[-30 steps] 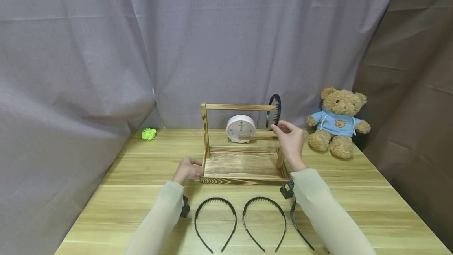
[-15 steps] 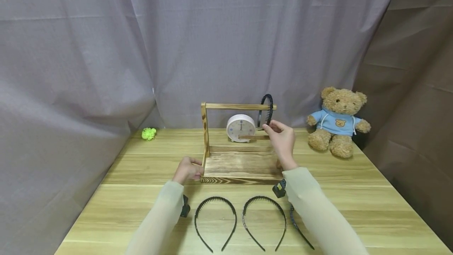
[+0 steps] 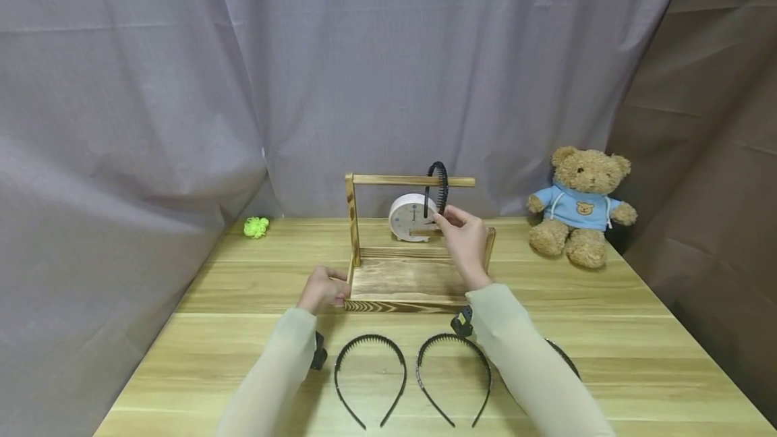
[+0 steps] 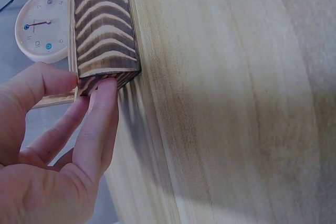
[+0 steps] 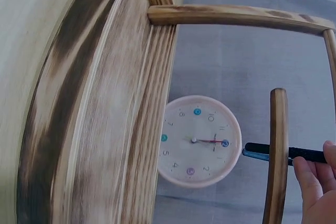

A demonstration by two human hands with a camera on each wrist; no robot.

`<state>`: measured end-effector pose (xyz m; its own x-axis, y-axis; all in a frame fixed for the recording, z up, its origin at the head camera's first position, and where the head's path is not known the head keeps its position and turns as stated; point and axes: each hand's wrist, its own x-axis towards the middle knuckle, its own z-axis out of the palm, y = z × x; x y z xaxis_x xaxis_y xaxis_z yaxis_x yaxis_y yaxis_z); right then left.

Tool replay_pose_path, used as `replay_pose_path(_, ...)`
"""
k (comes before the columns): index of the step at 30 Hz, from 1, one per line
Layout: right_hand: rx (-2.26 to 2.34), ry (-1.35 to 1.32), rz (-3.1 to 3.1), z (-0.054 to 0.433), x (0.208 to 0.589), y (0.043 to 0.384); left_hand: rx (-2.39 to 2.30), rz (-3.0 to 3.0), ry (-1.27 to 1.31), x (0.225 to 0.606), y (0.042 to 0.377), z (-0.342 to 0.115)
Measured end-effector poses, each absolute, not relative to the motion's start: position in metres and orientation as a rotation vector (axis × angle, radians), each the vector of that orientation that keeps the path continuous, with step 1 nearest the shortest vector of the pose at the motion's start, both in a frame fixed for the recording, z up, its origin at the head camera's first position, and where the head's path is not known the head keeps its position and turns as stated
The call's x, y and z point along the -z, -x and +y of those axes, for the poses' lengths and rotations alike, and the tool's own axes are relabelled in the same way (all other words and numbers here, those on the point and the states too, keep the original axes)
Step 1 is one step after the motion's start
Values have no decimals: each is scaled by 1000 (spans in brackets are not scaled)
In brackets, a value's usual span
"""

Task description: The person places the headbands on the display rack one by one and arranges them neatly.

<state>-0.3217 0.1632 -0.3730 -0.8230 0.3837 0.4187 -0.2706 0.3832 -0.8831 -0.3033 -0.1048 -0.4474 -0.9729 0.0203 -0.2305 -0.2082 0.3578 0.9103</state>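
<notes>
My left hand (image 3: 323, 287) grips the left front corner of a wooden rack (image 3: 352, 221), thumb and fingers on the end of its striped front rail (image 4: 105, 30). My right hand (image 3: 464, 241) pinches a black toothed headband (image 3: 444, 189) low on its band. That headband loops over the rack's upper bar (image 3: 388, 181), right of the bar's middle. In the right wrist view the headband's ends (image 5: 257, 150) cross the lower bar (image 5: 278, 129), and only part of the right hand (image 5: 317, 182) shows.
Two headbands (image 3: 370, 338) (image 3: 446, 337) lie in front of the rack; a third headband (image 3: 563, 356) is partly hidden under the right sleeve. A round white clock (image 3: 403, 218) stands behind the rack. A teddy bear (image 3: 584, 211) sits at right, a green toy (image 3: 255, 227) at far left.
My right hand has slid the headband leftward along the upper bar, from near its free end toward the middle. The left hand has stayed at the rack's corner.
</notes>
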Motion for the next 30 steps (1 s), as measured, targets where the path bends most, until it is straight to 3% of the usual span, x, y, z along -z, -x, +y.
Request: replay_pose_path(30, -1602, -7, -2039, 129, 374, 326, -1693, 2400, 179, 452, 307, -106)
